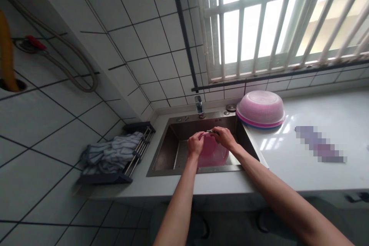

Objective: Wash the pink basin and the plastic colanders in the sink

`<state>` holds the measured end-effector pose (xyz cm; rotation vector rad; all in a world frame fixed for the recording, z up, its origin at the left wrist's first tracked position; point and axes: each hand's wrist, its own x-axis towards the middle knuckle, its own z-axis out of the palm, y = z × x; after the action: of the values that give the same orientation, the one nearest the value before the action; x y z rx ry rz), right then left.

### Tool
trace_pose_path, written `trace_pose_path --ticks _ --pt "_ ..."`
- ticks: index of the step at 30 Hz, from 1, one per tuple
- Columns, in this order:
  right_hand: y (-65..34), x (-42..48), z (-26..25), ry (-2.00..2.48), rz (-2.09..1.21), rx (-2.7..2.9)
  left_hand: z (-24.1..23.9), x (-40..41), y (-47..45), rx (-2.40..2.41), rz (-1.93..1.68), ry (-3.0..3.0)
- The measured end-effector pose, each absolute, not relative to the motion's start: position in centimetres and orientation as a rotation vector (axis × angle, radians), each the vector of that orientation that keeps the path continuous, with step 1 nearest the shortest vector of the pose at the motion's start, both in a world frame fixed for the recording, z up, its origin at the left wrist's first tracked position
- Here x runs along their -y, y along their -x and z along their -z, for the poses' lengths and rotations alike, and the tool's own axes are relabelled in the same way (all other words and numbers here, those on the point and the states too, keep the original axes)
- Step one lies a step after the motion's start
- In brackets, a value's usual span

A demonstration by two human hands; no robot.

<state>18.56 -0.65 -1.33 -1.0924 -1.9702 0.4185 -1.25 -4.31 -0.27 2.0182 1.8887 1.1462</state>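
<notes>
Left hand [195, 145] pinched shut on the rim of a round pink plastic basin [213, 154] inside a rectangular stainless-steel sink [167, 146], right hand [224, 137] curled around a small greenish-grey item [212, 132] at that rim, with an upright chrome faucet [199, 107] behind and overturned pink plastic bowls [261, 109] beyond.

walled on the left and along the far side with white tiles [37, 111], jointed in dark lines. pierced on the left by a yellow pipe [6, 50], with a looped hose [87, 89] and a red fitting [36, 42] near it. opened at the far right by a barred window [284, 23], bordered underneath and on its left by dark trim [182, 19]. lit from there by strong pale daylight, glinting off a glossy white counter [305, 103] stretching left to right. dim below the counter's near edge.
</notes>
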Motion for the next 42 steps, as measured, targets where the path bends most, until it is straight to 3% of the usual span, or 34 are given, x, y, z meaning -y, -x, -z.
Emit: trace_pose_path --ticks 6,15,25,34,42 --pt "-19.6 0.3 1.7 1.154 -0.442 1.915 0.4 4.2 1.5 -1.869 -1.211 -2.015" --pt "-17.7 1.0 1.4 1.12 -0.365 2.029 0.4 4.4 0.4 -1.769 -1.022 -2.149" --pt "-20.4 -0.6 2.9 1.156 -0.54 1.839 0.4 4.1 1.6 -1.833 -1.251 -1.989" --pt "-18.3 0.7 1.9 1.097 -0.42 1.973 0.4 4.3 0.7 -1.717 -1.084 -2.118" --pt "-19.7 -0.2 1.7 1.094 -0.457 1.855 0.9 3.4 1.7 -1.728 -1.397 -1.779"
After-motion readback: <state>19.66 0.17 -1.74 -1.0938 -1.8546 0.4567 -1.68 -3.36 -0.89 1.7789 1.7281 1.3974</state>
